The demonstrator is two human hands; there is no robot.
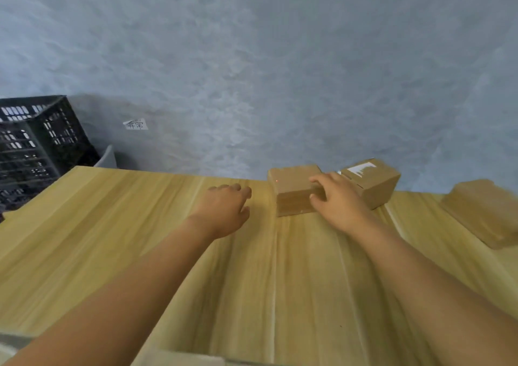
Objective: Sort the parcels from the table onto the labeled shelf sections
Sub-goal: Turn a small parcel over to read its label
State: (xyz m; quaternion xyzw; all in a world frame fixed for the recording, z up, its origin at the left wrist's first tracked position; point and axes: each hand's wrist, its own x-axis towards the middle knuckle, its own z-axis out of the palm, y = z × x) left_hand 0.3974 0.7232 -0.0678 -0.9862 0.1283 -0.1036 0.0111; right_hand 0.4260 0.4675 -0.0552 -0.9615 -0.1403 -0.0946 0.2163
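Reaching out over the pale wooden table (140, 239) with both bare arms, seen from the head view looking down and forward. Gripping the nearest cardboard parcel (293, 189) with the right hand (340, 199): fingers curling over the top right edge, thumb pressing against the near side face, so clamping on that box's right end. Sitting flat on the tabletop close to the far edge, that parcel, plain brown, showing a tiny red dot near its upper left corner. Hovering just to the left of the same parcel with the left hand (227, 208), fingers loosely bent and relaxed, holding nothing, not touching the box; whether resting on the wood or floating above it, impossible to tell. Lying just behind and to the right of the gripped box, a second parcel (374, 182), turned at an angle, carrying a white label on its top face, partly hidden by the right hand. Sitting well apart at the right edge of the table, a third parcel (485, 211), blurred. Standing beyond the table's left corner, a black slatted plastic crate (36, 147), against the blue-grey wall (252, 71). Sticking to that wall low down, a small white paper note (136, 124) with handwritten characters.
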